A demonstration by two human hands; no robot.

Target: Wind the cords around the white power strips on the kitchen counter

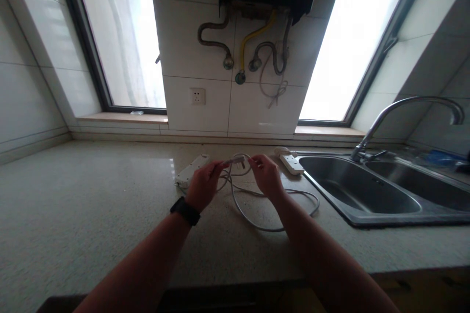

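My left hand (204, 182), with a black watch on the wrist, pinches the grey power cord at the base of its plug (239, 160). The plug's pins point right and downward. My right hand (267, 175) is closed at the right side of a small cord loop, its fingertips on the cord. From there the grey cord (257, 227) spreads over the counter in wide loops beneath both hands. Behind my left hand lies a white power strip (194, 167), partly hidden by that hand. A second white power strip (293, 163), its cord bundled, rests beyond my right hand, beside the sink.
The speckled counter (91, 215) runs along a tiled wall with a wall socket (197, 96). A double steel sink (352, 183) with a curved faucet (400, 105) is at right. Hoses (216, 43) hang from a dark unit above, between two windows.
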